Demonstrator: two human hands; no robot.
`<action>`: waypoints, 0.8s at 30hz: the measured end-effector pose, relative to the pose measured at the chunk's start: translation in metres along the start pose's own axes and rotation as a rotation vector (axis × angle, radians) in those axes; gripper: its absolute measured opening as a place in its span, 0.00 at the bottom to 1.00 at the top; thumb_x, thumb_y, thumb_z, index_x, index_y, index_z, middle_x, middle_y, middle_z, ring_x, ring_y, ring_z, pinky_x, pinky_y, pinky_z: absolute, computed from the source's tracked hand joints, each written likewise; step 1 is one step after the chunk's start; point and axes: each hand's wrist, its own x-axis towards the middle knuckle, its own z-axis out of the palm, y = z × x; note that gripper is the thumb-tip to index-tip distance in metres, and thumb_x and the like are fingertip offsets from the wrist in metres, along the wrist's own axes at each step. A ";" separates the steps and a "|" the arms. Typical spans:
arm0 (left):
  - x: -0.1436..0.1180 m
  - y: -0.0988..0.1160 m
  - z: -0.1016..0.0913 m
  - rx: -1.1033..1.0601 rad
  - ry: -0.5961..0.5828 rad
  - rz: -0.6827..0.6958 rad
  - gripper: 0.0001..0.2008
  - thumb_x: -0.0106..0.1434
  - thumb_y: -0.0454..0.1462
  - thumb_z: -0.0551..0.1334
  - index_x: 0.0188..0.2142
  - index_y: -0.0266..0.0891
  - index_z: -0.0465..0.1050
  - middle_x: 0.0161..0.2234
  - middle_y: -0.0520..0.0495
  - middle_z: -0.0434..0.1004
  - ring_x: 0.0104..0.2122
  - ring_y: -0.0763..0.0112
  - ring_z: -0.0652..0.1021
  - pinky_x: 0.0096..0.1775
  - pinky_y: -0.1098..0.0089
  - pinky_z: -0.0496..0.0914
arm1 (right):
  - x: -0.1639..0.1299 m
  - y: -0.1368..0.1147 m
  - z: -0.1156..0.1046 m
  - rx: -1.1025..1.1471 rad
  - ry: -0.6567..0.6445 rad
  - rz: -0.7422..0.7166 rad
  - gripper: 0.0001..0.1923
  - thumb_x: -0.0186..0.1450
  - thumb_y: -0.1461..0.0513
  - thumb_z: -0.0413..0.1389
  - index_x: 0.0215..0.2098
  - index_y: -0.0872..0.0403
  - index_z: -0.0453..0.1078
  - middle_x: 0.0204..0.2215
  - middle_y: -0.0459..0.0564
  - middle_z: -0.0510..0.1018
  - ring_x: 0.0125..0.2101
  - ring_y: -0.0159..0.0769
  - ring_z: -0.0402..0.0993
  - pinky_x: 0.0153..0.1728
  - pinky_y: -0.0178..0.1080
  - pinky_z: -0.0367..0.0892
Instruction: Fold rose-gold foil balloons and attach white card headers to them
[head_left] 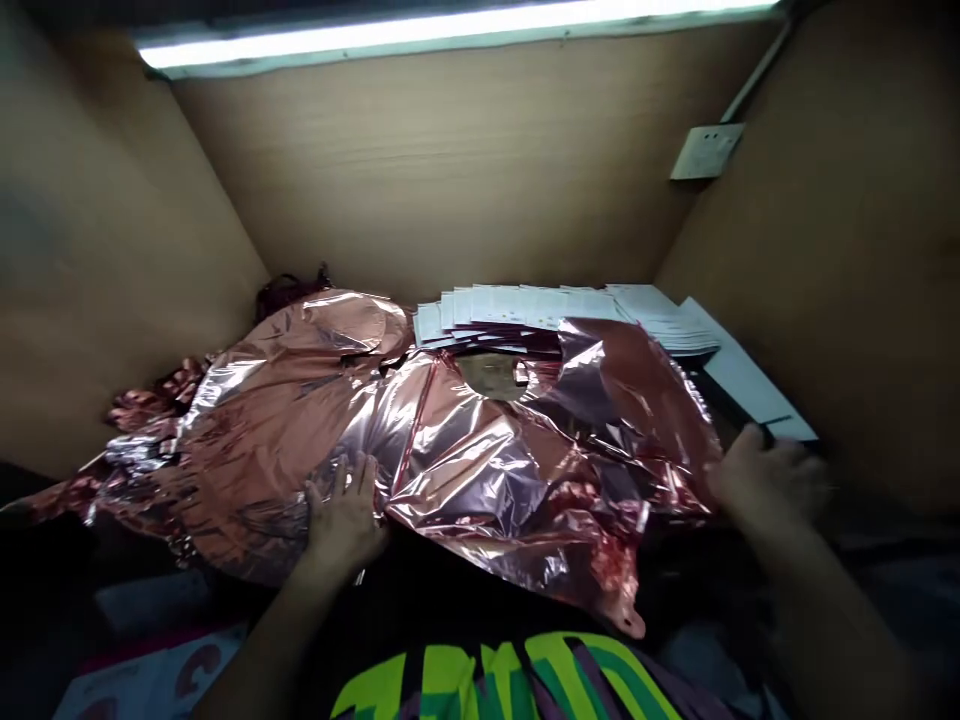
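Wooden booth walls box in the table. Left hand lies flat and open on the crumpled foil balloon, not yet smoothed. Right hand sits at its edge, grip blurred — cannot tell; card stack behind.

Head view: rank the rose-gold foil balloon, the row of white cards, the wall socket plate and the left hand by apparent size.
1. rose-gold foil balloon
2. row of white cards
3. left hand, nearer the camera, so unsure against the cards
4. wall socket plate

foil sheet centre | card stack behind it | left hand on foil
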 end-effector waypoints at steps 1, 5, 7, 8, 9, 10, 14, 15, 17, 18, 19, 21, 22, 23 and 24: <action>0.001 0.003 -0.002 -0.001 0.004 0.008 0.40 0.58 0.41 0.56 0.68 0.29 0.50 0.69 0.32 0.47 0.67 0.37 0.50 0.59 0.28 0.44 | 0.000 -0.012 0.016 -0.086 -0.002 -0.099 0.10 0.51 0.60 0.62 0.29 0.46 0.66 0.57 0.63 0.65 0.62 0.60 0.56 0.53 0.67 0.56; 0.011 0.008 -0.001 -0.069 0.048 0.286 0.43 0.57 0.41 0.60 0.70 0.36 0.48 0.70 0.38 0.43 0.69 0.46 0.45 0.66 0.43 0.39 | -0.005 -0.084 0.141 -0.103 -0.559 -0.267 0.09 0.54 0.60 0.64 0.30 0.51 0.70 0.45 0.58 0.76 0.52 0.55 0.68 0.57 0.60 0.59; 0.014 0.005 0.002 -0.113 0.007 0.376 0.45 0.54 0.40 0.62 0.69 0.40 0.49 0.71 0.42 0.44 0.70 0.52 0.45 0.67 0.48 0.40 | -0.009 -0.117 0.216 -0.029 -0.723 -0.099 0.13 0.49 0.61 0.68 0.28 0.53 0.69 0.35 0.55 0.78 0.45 0.49 0.73 0.52 0.53 0.66; 0.015 0.002 0.004 -0.130 -0.010 0.381 0.45 0.53 0.40 0.63 0.69 0.42 0.49 0.71 0.43 0.44 0.70 0.53 0.46 0.67 0.48 0.41 | -0.011 -0.129 0.250 -0.009 -0.735 -0.064 0.13 0.50 0.60 0.68 0.26 0.55 0.68 0.31 0.53 0.78 0.43 0.46 0.73 0.49 0.48 0.67; 0.016 0.000 0.006 -0.146 -0.016 0.373 0.46 0.52 0.40 0.64 0.69 0.44 0.50 0.71 0.44 0.44 0.70 0.53 0.46 0.67 0.47 0.41 | -0.012 -0.138 0.278 0.009 -0.728 -0.023 0.13 0.52 0.59 0.66 0.25 0.56 0.66 0.29 0.52 0.77 0.43 0.43 0.74 0.47 0.44 0.68; 0.016 -0.003 0.008 -0.160 -0.012 0.360 0.46 0.51 0.41 0.65 0.69 0.46 0.50 0.71 0.45 0.43 0.70 0.52 0.46 0.67 0.47 0.41 | -0.011 -0.143 0.301 0.030 -0.706 0.005 0.14 0.55 0.59 0.64 0.23 0.56 0.65 0.28 0.52 0.77 0.42 0.42 0.75 0.46 0.42 0.68; 0.015 -0.008 0.014 -0.211 0.028 0.276 0.48 0.52 0.48 0.67 0.69 0.52 0.49 0.71 0.44 0.43 0.69 0.48 0.48 0.66 0.43 0.43 | -0.001 -0.141 0.332 0.141 -0.646 0.108 0.15 0.59 0.59 0.61 0.19 0.52 0.63 0.23 0.50 0.75 0.41 0.44 0.77 0.41 0.43 0.71; 0.014 -0.008 0.015 -0.220 0.041 0.251 0.49 0.52 0.51 0.67 0.69 0.52 0.48 0.71 0.42 0.43 0.69 0.46 0.48 0.66 0.42 0.43 | 0.005 -0.139 0.327 0.168 -0.647 0.116 0.15 0.58 0.59 0.62 0.19 0.52 0.63 0.22 0.49 0.74 0.39 0.45 0.77 0.39 0.44 0.72; 0.014 -0.006 0.015 -0.231 0.069 0.212 0.51 0.52 0.56 0.67 0.70 0.50 0.46 0.70 0.39 0.44 0.69 0.43 0.48 0.65 0.39 0.42 | 0.020 -0.134 0.308 0.230 -0.670 0.130 0.15 0.59 0.57 0.62 0.20 0.52 0.64 0.20 0.48 0.73 0.34 0.44 0.77 0.34 0.43 0.73; 0.014 -0.006 0.015 -0.235 0.082 0.199 0.51 0.52 0.57 0.66 0.70 0.49 0.46 0.70 0.37 0.44 0.69 0.42 0.47 0.64 0.38 0.42 | 0.028 -0.133 0.296 0.259 -0.683 0.139 0.15 0.60 0.55 0.61 0.21 0.53 0.65 0.20 0.48 0.74 0.32 0.43 0.77 0.32 0.42 0.73; 0.014 -0.005 0.014 -0.239 0.093 0.187 0.51 0.52 0.59 0.66 0.70 0.49 0.47 0.70 0.37 0.44 0.69 0.41 0.47 0.64 0.38 0.41 | 0.037 -0.132 0.282 0.282 -0.693 0.149 0.16 0.62 0.53 0.59 0.23 0.53 0.65 0.22 0.48 0.75 0.30 0.40 0.76 0.31 0.41 0.73; 0.015 -0.004 0.011 -0.244 0.105 0.168 0.49 0.54 0.60 0.64 0.69 0.48 0.49 0.70 0.36 0.45 0.69 0.40 0.46 0.64 0.37 0.40 | 0.053 -0.135 0.256 0.367 -0.709 0.177 0.19 0.69 0.50 0.50 0.27 0.54 0.67 0.27 0.49 0.77 0.31 0.36 0.76 0.31 0.40 0.72; 0.015 -0.003 0.010 -0.245 0.106 0.161 0.48 0.54 0.60 0.64 0.69 0.48 0.51 0.70 0.36 0.45 0.69 0.40 0.46 0.64 0.37 0.40 | 0.061 -0.137 0.245 0.446 -0.706 0.179 0.21 0.71 0.50 0.45 0.30 0.54 0.67 0.30 0.49 0.78 0.34 0.35 0.77 0.33 0.40 0.71; 0.015 -0.002 0.008 -0.248 0.102 0.155 0.48 0.55 0.61 0.63 0.68 0.47 0.52 0.70 0.35 0.45 0.69 0.39 0.45 0.63 0.36 0.39 | 0.068 -0.139 0.235 0.537 -0.692 0.171 0.22 0.72 0.51 0.41 0.32 0.54 0.68 0.34 0.49 0.79 0.37 0.34 0.77 0.34 0.40 0.71; 0.014 0.001 0.006 -0.257 0.101 0.150 0.47 0.55 0.60 0.63 0.68 0.45 0.53 0.70 0.35 0.46 0.68 0.38 0.45 0.63 0.35 0.38 | 0.074 -0.142 0.227 0.625 -0.669 0.157 0.21 0.72 0.52 0.41 0.34 0.53 0.69 0.37 0.48 0.79 0.40 0.33 0.77 0.36 0.40 0.71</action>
